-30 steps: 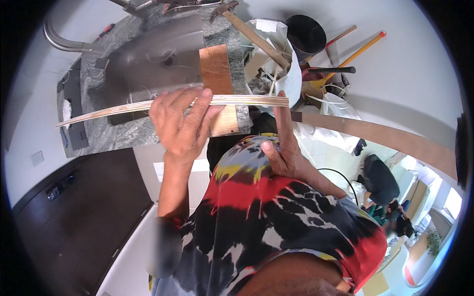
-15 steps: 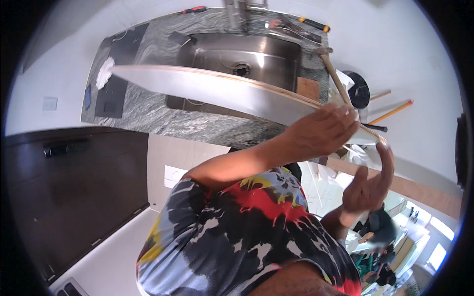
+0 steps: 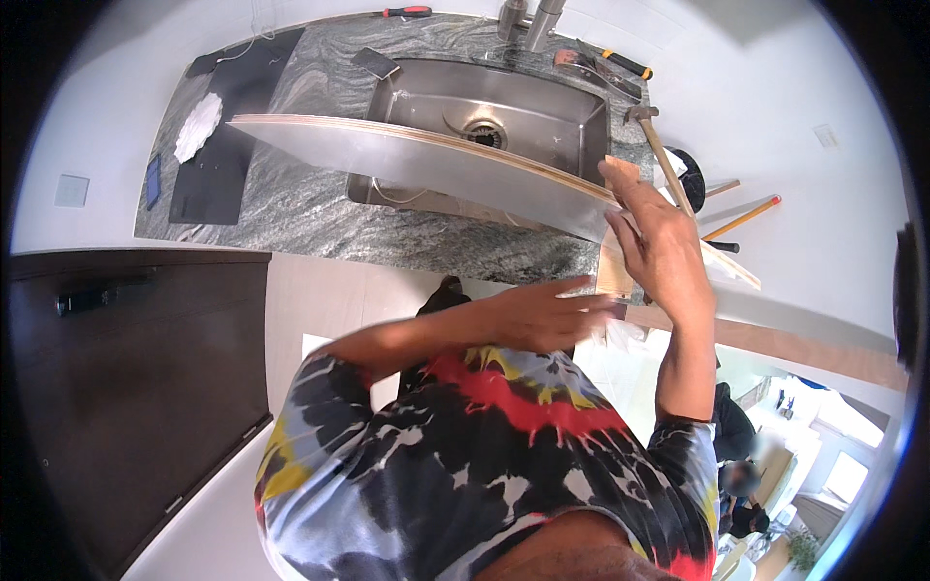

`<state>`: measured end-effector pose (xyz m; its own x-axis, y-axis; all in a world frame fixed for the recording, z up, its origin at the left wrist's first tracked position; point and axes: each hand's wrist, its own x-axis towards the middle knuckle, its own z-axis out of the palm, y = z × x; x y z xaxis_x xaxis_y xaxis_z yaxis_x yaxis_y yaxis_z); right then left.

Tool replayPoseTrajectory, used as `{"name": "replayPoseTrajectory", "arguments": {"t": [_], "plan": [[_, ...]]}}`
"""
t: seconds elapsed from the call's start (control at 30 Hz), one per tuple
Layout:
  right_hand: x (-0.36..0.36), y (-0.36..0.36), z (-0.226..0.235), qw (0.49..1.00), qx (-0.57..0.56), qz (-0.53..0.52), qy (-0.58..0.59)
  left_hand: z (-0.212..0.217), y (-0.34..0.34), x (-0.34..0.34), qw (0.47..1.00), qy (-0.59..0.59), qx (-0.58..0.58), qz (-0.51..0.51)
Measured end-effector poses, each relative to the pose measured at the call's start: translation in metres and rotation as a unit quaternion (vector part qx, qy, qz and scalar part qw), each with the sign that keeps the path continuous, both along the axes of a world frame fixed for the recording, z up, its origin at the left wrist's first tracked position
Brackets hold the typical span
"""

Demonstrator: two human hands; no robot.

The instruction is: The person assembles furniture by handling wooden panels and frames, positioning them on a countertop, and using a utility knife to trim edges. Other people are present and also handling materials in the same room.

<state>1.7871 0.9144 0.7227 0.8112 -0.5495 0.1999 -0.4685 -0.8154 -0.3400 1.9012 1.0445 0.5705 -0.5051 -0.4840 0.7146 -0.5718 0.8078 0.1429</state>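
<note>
A long white board (image 3: 426, 167) with a bare wood-coloured edge stands on its side across the sink (image 3: 542, 102), slanting toward the right. My right hand (image 3: 668, 252) straddles its upper edge near the right end, fingers over the top and thumb against the near face. In front of my body, my left hand (image 3: 542, 315) is off the board, palm inward, fingers stretched and slightly apart with nothing in them. Beyond my right hand lies a wooden-handled hammer (image 3: 664, 155) at the counter's right end.
The grey veined counter (image 3: 320, 77) carries a crumpled white cloth (image 3: 199, 128), a phone-like dark slab (image 3: 376, 64), a red-handled tool (image 3: 407, 12) and a yellow-black handled tool (image 3: 628, 65). A faucet (image 3: 542, 24) rises behind the sink. Right: an orange pencil-like stick (image 3: 744, 217). Another person (image 3: 731, 426) is lower right.
My left hand has come off the board's edge and dropped toward my body. My right hand has risen from the board's far right end and taken hold of its upper edge.
</note>
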Motion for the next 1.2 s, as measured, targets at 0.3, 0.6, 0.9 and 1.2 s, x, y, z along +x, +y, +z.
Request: {"name": "replayPoseTrajectory", "arguments": {"t": [0.3, 0.6, 0.9, 1.2], "plan": [[0.023, 0.006, -0.006, 0.965, -0.228, 0.046, -0.121, -0.091, 0.035, 0.04, 0.546, 0.706, 0.419, 0.168], [-0.055, 0.038, 0.089, 0.934, -0.059, 0.08, -0.344, -0.006, 0.079, 0.034, 0.531, 0.833, 0.109, 0.11], [-0.046, 0.091, 0.015, 0.803, 0.277, 0.148, -0.506, 0.163, 0.275, 0.058, 0.618, 0.701, -0.156, 0.32], [-0.082, 0.037, -0.13, 0.952, 0.206, -0.037, -0.225, 0.25, 0.291, -0.051, 0.664, 0.348, -0.115, 0.652]]}}
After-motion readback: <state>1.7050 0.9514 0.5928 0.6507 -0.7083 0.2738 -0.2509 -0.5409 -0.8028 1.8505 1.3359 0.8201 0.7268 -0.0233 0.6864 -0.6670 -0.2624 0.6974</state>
